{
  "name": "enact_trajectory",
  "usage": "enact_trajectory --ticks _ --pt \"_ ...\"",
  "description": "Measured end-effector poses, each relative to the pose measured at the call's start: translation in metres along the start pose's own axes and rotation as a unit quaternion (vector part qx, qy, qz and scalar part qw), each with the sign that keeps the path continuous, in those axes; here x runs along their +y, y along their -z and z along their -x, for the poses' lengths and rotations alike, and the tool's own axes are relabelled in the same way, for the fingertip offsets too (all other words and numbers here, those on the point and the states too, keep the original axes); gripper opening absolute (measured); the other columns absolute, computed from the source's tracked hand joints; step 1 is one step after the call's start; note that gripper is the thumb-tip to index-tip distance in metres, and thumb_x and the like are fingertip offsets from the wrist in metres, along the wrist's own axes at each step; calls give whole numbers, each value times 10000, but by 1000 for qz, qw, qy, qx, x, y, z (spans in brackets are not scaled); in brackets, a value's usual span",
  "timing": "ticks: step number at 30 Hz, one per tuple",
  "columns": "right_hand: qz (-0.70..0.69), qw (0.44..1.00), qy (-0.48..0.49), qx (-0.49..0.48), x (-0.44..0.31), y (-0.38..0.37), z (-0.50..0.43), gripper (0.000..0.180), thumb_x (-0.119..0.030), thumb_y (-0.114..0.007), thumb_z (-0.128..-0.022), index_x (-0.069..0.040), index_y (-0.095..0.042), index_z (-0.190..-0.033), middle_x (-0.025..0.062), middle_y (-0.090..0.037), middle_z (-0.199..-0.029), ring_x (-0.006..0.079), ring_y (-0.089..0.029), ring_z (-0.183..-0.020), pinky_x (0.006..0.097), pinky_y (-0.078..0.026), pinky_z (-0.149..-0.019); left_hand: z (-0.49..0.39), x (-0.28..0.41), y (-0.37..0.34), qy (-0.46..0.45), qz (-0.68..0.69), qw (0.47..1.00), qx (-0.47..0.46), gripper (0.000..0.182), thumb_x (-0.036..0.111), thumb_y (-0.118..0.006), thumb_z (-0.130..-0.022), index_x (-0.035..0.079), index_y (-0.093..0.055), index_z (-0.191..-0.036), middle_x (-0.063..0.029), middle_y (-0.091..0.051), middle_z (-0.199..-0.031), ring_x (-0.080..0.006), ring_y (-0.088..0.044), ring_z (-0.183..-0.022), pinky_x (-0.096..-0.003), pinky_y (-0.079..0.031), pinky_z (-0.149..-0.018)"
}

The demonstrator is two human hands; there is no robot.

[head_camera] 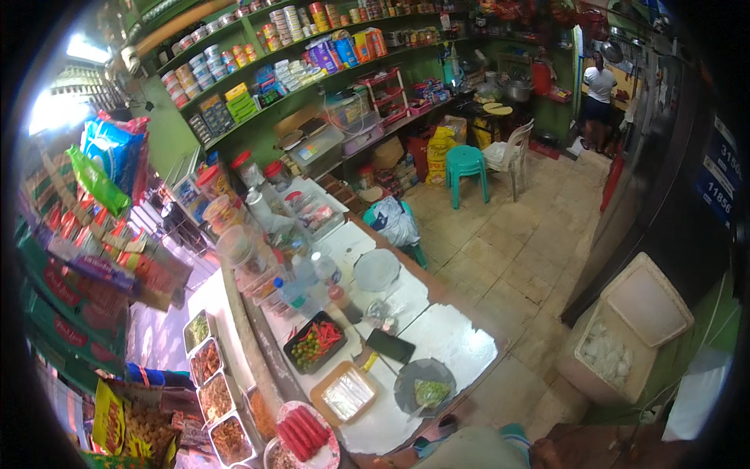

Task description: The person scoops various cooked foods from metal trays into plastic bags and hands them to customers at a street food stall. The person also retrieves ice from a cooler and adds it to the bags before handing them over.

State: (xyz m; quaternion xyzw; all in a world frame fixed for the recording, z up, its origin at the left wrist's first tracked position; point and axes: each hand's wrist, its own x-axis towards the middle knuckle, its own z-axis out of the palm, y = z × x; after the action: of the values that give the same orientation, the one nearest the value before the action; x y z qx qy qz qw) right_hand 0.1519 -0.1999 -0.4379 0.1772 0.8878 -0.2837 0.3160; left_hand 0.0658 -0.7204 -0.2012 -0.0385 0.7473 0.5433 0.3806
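Note:
Neither of my hands can be made out; slivers of skin show at the bottom edge beside my torso. Before me is a white-topped counter with worn edges. On it, a grey round plate holds a clear bag with something green. To its left lies a tan tray with plastic-wrapped contents. A black tray of red chilies and small green citrus is behind that. A dark phone lies near a yellow-handled knife. Red sausages fill a patterned plate at the counter's near left.
Metal food trays line a lower ledge at left. Bottles and lidded jars crowd the counter's far part, near a grey disc. An open foam cooler stands right. Beyond are green stools, a chair and a person at a doorway.

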Motion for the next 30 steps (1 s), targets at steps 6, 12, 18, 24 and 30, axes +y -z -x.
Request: enact_trajectory --ticks 6,12,18,24,30 --pt "-132 991 -1 34 -16 79 -27 333 -305 -619 -907 -43 -701 -1096 216 -640 -1223 386 -569 -1161 469 -450 -998 -74 69 9 -90 -15 983 157 369 222 -510 -996 -7 -719 -795 -109 -713 -759 -170 -652 -672 -294 -519 -636" --pt "-327 900 -16 287 -34 209 -7 348 -261 -588 -977 -6 -649 -1207 152 -696 -1139 248 -638 -1051 400 -490 -931 -100 193 -18 -112 26 975 189 158 172 -631 -945 29 -697 -933 -60 -688 -784 -153 -600 -674 -304 -477 -597" --pt "-542 622 -74 559 -9 255 83 231 -170 -581 -979 33 -637 -1074 77 -663 -917 158 -632 -790 323 -523 -663 -160 211 -26 -144 -3 987 64 347 278 -558 -1007 -49 -672 -1027 -139 -711 -830 -216 -676 -742 -345 -542 -697" --pt "-562 357 -67 743 -6 238 184 142 -154 -553 -988 -21 -581 -946 30 -604 -842 99 -559 -691 248 -442 -557 -183 254 -55 -193 -30 980 -29 289 231 -602 -995 -47 -661 -1047 -136 -705 -888 -223 -687 -824 -346 -562 -782" --pt "-338 297 -108 887 -70 301 228 183 -183 -561 -982 -16 -558 -1057 49 -554 -929 131 -528 -818 291 -443 -729 -183 244 -33 -192 -42 980 -45 274 219 -592 -1001 -33 -665 -1083 -122 -697 -949 -220 -681 -859 -343 -562 -799"
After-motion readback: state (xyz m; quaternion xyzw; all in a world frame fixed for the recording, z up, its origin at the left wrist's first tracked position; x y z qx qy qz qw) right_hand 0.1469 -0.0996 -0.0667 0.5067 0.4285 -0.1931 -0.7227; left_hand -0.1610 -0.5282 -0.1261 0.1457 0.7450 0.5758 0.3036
